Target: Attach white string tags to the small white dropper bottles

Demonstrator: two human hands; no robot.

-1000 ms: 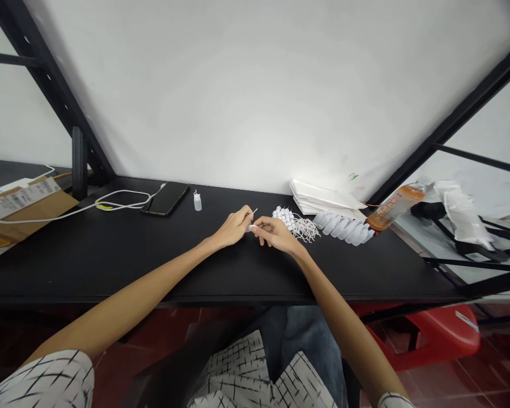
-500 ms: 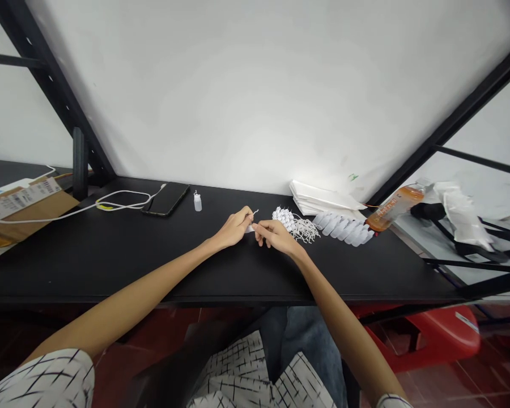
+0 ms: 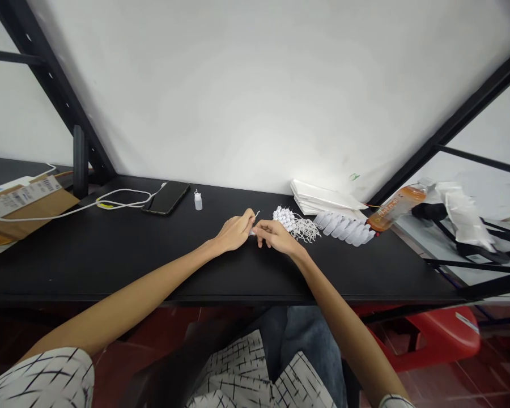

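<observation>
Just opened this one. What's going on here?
A person works at a black table, left hand and right hand close together on a small white piece. The hands hide most of it, and a thin white string pokes out above. A small white bottle stands off to the left; right of the hands lie a cluster of white parts, pale strings and a row of translucent bottles.

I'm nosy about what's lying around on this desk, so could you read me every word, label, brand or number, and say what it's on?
Nothing can be read with certainty.
Drink bottle: lettering, too blurred to read.
Cardboard package: a label with print and barcode-like stripes, too small to read.
Red stool: a pale sticker, any print too small to tell.
</observation>
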